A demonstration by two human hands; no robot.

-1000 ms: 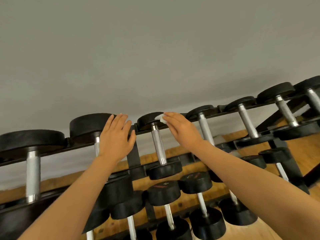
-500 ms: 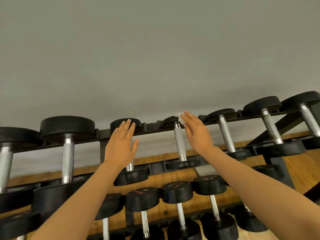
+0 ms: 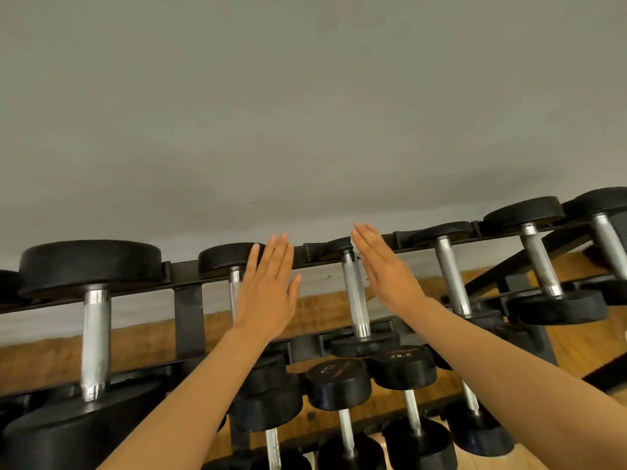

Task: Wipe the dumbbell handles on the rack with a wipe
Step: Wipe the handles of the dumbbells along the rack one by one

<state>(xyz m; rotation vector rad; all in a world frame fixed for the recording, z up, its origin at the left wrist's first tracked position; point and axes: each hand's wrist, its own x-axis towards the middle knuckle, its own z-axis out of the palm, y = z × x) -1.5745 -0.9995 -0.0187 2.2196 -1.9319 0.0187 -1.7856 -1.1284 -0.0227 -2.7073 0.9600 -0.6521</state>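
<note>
A: Left hand (image 3: 268,293), fingers straight, holds nothing, in front of a steel handle (image 3: 233,290) on the rack (image 3: 190,317)'s top row.

B: Right hand (image 3: 386,273)?

A: Flat too. A white scrap at its fingertips may be the wipe (image 3: 355,244); can't tell. Knurled handle (image 3: 354,296) just left of its palm.

B: Handling?

A: Likely a limp, light wipe; rigid, heavy bars. Wrap mid-handle. Black heads (image 3: 90,266) and rack rails crowd both ends.
</note>
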